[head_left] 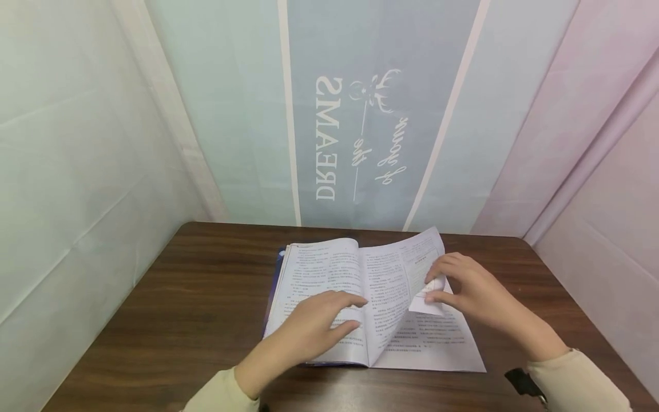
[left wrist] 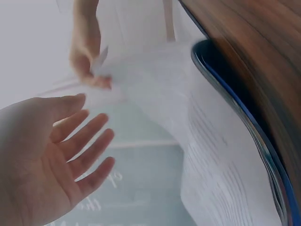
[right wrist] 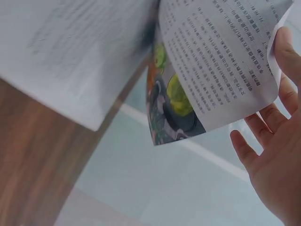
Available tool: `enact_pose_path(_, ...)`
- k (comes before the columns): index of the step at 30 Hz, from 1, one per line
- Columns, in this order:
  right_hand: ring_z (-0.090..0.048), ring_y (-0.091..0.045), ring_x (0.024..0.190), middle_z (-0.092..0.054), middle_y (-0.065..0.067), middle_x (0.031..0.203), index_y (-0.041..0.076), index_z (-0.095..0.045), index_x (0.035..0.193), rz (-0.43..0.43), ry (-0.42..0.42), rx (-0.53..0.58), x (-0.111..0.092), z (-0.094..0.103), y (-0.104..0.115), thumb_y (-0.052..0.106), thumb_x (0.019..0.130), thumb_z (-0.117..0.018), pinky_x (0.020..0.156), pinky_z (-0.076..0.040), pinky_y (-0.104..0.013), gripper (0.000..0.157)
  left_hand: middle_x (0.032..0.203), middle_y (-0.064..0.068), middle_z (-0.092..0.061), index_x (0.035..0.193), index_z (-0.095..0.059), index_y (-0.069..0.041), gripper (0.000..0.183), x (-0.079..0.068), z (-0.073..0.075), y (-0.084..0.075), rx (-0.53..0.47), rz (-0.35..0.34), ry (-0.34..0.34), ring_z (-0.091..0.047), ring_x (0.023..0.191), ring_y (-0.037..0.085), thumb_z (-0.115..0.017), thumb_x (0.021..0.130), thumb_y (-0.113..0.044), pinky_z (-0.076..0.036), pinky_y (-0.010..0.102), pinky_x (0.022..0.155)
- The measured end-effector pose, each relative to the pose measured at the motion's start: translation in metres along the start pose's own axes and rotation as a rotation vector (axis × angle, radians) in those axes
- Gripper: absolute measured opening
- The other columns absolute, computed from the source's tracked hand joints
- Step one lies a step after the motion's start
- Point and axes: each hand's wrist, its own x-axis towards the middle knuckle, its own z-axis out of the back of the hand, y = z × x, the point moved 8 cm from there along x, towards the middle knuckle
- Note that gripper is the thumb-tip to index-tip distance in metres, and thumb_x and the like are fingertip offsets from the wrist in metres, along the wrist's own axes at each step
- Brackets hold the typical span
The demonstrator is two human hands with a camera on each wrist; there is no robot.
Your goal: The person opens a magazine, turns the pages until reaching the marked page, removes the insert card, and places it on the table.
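An open magazine (head_left: 329, 269) with printed text lies on the table, its spine running away from the person. My right hand (head_left: 465, 289) pinches one lifted page (head_left: 391, 286) between thumb and fingers at its outer edge, and the page bends up off the right side. In the right wrist view, a coloured picture (right wrist: 174, 103) shows beside the text of the magazine. My left hand (head_left: 316, 323) is over the left page near the spine, its fingers spread and relaxed. The left wrist view shows that hand (left wrist: 56, 160) with nothing in its palm.
The dark wooden table (head_left: 195, 297) extends on both sides of the magazine. Behind it hangs a pale cloth backdrop (head_left: 247, 114) with mirrored white lettering, and light cloth walls (head_left: 77, 200) stand at the left and right. A black strap (head_left: 522, 381) shows by the right sleeve.
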Motion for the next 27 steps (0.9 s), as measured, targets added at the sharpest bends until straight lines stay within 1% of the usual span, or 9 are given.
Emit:
enact_pose_path(3, -0.052, -0.007, 0.091, -0.06, 0.019, 0.094, 0.026, -0.065, 0.091, -0.014, 0.007, -0.023, 0.011, -0.001, 0.008, 0.03, 0.068, -0.089, 0.079, -0.042, -0.029, 0.033, 0.132, -0.01, -0.061, 0.134, -0.059, -0.021, 0.038, 0.009, 0.0, -0.014, -0.007, -0.048, -0.059, -0.056, 0.121, 0.008, -0.065, 0.098, -0.028, -0.048, 0.03, 0.1)
enact_pose_path(5, -0.054, -0.009, 0.092, -0.061, 0.017, 0.095, 0.025, -0.067, 0.091, -0.018, 0.011, -0.026, 0.017, -0.002, 0.012, 0.031, 0.069, -0.089, 0.08, -0.046, -0.034, 0.032, 0.131, -0.01, -0.062, 0.135, -0.057, -0.021, 0.041, 0.013, 0.0, -0.02, -0.008, -0.065, -0.097, -0.058, 0.117, 0.006, -0.067, 0.096, -0.029, -0.05, 0.028, 0.096)
enact_pose_path(6, -0.055, -0.011, 0.093, -0.062, 0.017, 0.095, 0.025, -0.067, 0.092, -0.013, 0.008, -0.027, 0.02, -0.003, 0.015, 0.03, 0.069, -0.089, 0.081, -0.047, -0.038, 0.032, 0.13, -0.009, -0.062, 0.136, -0.057, -0.02, 0.043, 0.015, 0.0, -0.023, -0.007, -0.07, -0.113, -0.059, 0.114, 0.006, -0.068, 0.096, -0.029, -0.051, 0.027, 0.093)
enact_pose_path(9, -0.057, -0.013, 0.095, -0.063, 0.015, 0.096, 0.024, -0.069, 0.092, 0.015, -0.005, -0.021, 0.028, -0.003, 0.024, 0.03, 0.069, -0.09, 0.083, -0.048, -0.041, 0.032, 0.127, -0.007, -0.064, 0.137, -0.055, -0.019, 0.048, 0.021, 0.0, -0.029, -0.019, -0.067, -0.162, -0.062, 0.104, 0.003, -0.072, 0.093, -0.029, -0.052, 0.021, 0.082)
enact_pose_path(14, -0.056, -0.011, 0.093, -0.064, 0.014, 0.095, 0.023, -0.071, 0.092, 0.062, -0.02, -0.042, 0.039, -0.005, 0.036, 0.031, 0.069, -0.09, 0.081, -0.048, -0.038, 0.032, 0.115, -0.006, -0.068, 0.136, -0.056, -0.015, 0.052, 0.028, -0.001, -0.03, -0.064, -0.037, -0.242, -0.062, 0.088, -0.002, -0.076, 0.089, -0.027, -0.047, 0.012, 0.066)
enact_pose_path(17, -0.056, -0.011, 0.092, -0.064, 0.014, 0.095, 0.023, -0.071, 0.092, 0.082, -0.026, -0.051, 0.044, -0.006, 0.041, 0.032, 0.069, -0.09, 0.08, -0.048, -0.037, 0.031, 0.112, -0.005, -0.069, 0.135, -0.057, -0.015, 0.052, 0.031, -0.002, -0.03, -0.079, -0.033, -0.278, -0.061, 0.086, -0.002, -0.076, 0.089, -0.027, -0.046, 0.011, 0.066)
enact_pose_path(21, -0.056, -0.012, 0.093, -0.064, 0.013, 0.095, 0.023, -0.071, 0.092, 0.096, -0.03, -0.054, 0.047, -0.007, 0.046, 0.032, 0.069, -0.09, 0.082, -0.048, -0.037, 0.031, 0.108, -0.003, -0.07, 0.134, -0.057, -0.015, 0.05, 0.033, -0.003, -0.03, -0.091, -0.035, -0.313, -0.06, 0.084, -0.001, -0.077, 0.089, -0.023, -0.046, 0.012, 0.066)
enact_pose_path(24, -0.057, -0.013, 0.096, -0.065, 0.012, 0.098, 0.021, -0.071, 0.093, 0.096, -0.026, -0.053, 0.047, -0.007, 0.047, 0.032, 0.069, -0.09, 0.085, -0.048, -0.037, 0.032, 0.107, -0.002, -0.069, 0.133, -0.058, -0.015, 0.048, 0.034, -0.004, -0.028, -0.097, -0.035, -0.331, -0.059, 0.083, -0.001, -0.076, 0.089, -0.019, -0.045, 0.01, 0.065)
enact_pose_path(27, -0.057, -0.015, 0.103, -0.065, 0.009, 0.104, 0.019, -0.071, 0.098, 0.084, -0.018, -0.048, 0.047, -0.008, 0.048, 0.031, 0.071, -0.089, 0.091, -0.046, -0.039, 0.034, 0.11, -0.001, -0.069, 0.133, -0.059, -0.014, 0.045, 0.033, -0.005, -0.025, -0.103, -0.031, -0.342, -0.06, 0.083, 0.001, -0.074, 0.091, -0.017, -0.045, 0.01, 0.065)
